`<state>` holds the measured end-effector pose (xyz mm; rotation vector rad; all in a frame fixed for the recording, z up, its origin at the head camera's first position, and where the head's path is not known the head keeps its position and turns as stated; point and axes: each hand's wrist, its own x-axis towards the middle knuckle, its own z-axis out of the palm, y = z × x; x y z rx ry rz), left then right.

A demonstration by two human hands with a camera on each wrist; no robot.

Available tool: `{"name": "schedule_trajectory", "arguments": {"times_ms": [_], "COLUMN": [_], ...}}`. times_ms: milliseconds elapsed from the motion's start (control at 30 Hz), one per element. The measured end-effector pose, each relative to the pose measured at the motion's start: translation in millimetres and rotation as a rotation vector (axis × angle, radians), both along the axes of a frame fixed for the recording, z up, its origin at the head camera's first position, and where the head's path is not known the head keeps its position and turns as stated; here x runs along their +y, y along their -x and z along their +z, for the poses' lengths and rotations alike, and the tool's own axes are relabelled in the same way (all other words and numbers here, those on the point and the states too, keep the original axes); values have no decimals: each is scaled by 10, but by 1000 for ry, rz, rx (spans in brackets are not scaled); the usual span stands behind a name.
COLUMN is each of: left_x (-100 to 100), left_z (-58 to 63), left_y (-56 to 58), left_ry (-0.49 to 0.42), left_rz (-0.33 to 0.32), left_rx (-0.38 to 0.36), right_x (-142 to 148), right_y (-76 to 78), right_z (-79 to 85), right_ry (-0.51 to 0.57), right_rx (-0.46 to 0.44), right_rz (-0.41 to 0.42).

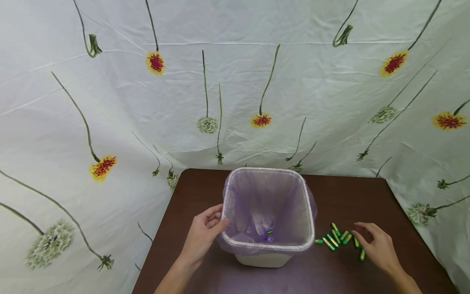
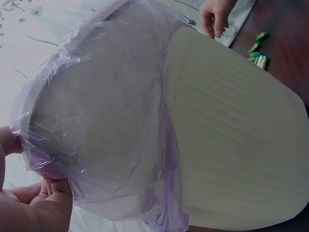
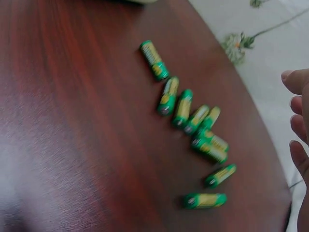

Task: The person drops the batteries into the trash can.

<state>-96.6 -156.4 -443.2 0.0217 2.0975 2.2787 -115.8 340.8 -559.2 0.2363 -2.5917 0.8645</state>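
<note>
My left hand (image 1: pixel 204 234) grips the left rim of a whitish bin (image 1: pixel 262 260), thumb over the edge and fingers outside. A thin purple bag (image 2: pixel 111 111) lines the bin and folds down over its rim. Inside, near the bottom, shows a small green and gold battery (image 1: pixel 269 232). To the bin's right lie several green and gold batteries (image 3: pixel 183 108), loosely grouped on the table. My right hand (image 1: pixel 380 247) hovers at their right side, fingers loosely bent and apart from the thumb, holding nothing.
The dark brown wooden table (image 1: pixel 352 196) has rounded corners at the back. A white cloth (image 1: pixel 235 90) printed with flowers hangs behind it and along both sides. The bin stands at the table's middle, its mouth facing up.
</note>
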Motion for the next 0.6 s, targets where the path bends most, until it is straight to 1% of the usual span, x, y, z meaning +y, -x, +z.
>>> {"name": "schedule_trajectory", "arguments": {"times_ms": [100, 233, 333, 467, 533, 600], "left_x": [0, 7, 10, 9, 7, 4], "left_z": [-3, 5, 14, 18, 17, 14], "left_y": [-2, -7, -12, -22, -25, -26], "left_ry": [-5, -9, -14, -20, -20, -19], "left_rz": [2, 0, 3, 9, 9, 8], "left_rx": [-8, -1, 0, -3, -2, -1], "right_x": [27, 60, 62, 30, 10, -11], "right_y": [-67, -160, -230, -317, -349, -366], "right_z": [-133, -316, -452, -638, -728, -804], "right_ry": [-17, -35, -20, 35, 61, 77], "right_rx": [-42, -133, -202, -268, -285, -292], "right_rz": [-47, -125, -238, -403, -457, -489]}}
